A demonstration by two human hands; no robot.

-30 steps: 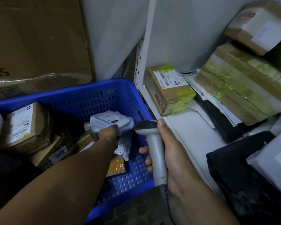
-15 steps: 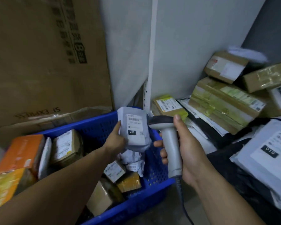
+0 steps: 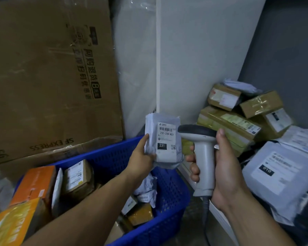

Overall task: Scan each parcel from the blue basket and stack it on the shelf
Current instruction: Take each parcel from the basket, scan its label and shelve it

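**We hold a grey parcel up beside the scanner, above the blue basket.**

Our left hand [image 3: 140, 160] is at the centre of the frame, thumb and fingers curled round the lower left edge of the parcel [image 3: 163, 141]. The parcel is a soft grey bag held upright, and the label facing us reads 231. Just to its right, our right hand [image 3: 224, 167] is wrapped tightly round the handle of the scanner [image 3: 201, 157], whose dark head sits close beside the parcel's right edge. Both are above the far right corner of the blue basket [image 3: 169, 221], which fills the lower left. It holds small boxes [image 3: 78, 176], an orange box [image 3: 36, 183] and crumpled grey bags. At the right, the shelf [image 3: 220, 221] carries a pile of brown cartons [image 3: 228, 125] and a grey bag [image 3: 274, 171] marked 010. A big cardboard box [image 3: 48, 77] stands in the upper left.
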